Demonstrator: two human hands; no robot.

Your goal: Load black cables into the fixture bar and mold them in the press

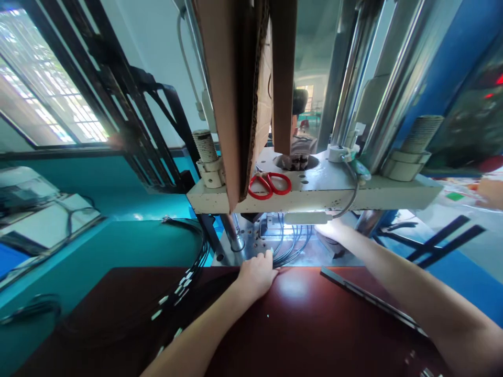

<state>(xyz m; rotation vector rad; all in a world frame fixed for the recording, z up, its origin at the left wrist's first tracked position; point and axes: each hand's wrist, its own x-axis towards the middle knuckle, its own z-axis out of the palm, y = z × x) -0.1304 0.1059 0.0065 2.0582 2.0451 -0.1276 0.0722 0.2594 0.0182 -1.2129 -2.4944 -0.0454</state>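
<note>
My left hand (257, 275) is closed round a bundle of thin black cables (288, 255) at the front edge of the machine's lower plate. From that hand the cables fan out to a bright, lit metal mold (271, 228) on the plate. My right hand (330, 230) reaches under the machine's pale crossbeam (326, 199), at the right side of the lit area. Glare and the white lamp bar (308, 218) hide its fingers, so their grip cannot be made out. More black cables with white ends (184, 283) trail over the brown tabletop, left of my left arm.
Red-handled scissors (270, 186) and upright cardboard (231, 104) stand on the crossbeam. Threaded posts (205, 149) and steel columns rise around it. A dark metal strip (369, 298) lies on the brown tabletop (298, 335). At the far right, another person's hand (491, 193) shows.
</note>
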